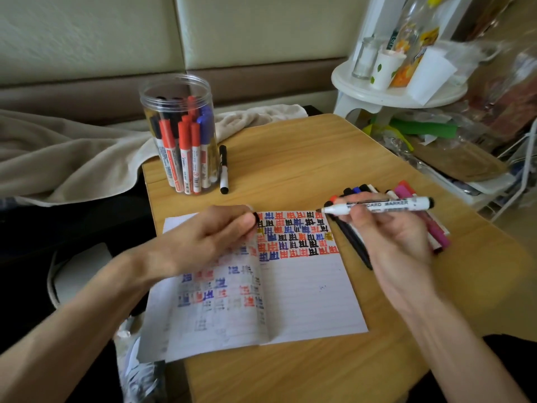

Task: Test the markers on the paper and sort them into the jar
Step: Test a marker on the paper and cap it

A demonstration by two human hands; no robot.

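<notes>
The right hand (389, 237) grips an uncapped marker (377, 205), long axis left-right with its tip pointing left over the far edge of the paper (305, 292), the left hand (215, 234) pinches a black cap (256, 218) just left of that tip, and the jar (180, 135) stands far-left on the table (290, 158)

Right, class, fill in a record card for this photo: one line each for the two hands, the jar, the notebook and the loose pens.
Right hand: holds an uncapped whiteboard marker, tip by the page's top right corner
Left hand: pinches the black cap
Jar: clear, upright, at the far left of the table, holding red, blue and black markers
Black marker: lies beside the jar
Notebook: open, red, blue and black test marks across the right page's top
Marker pile: behind the right hand
</notes>
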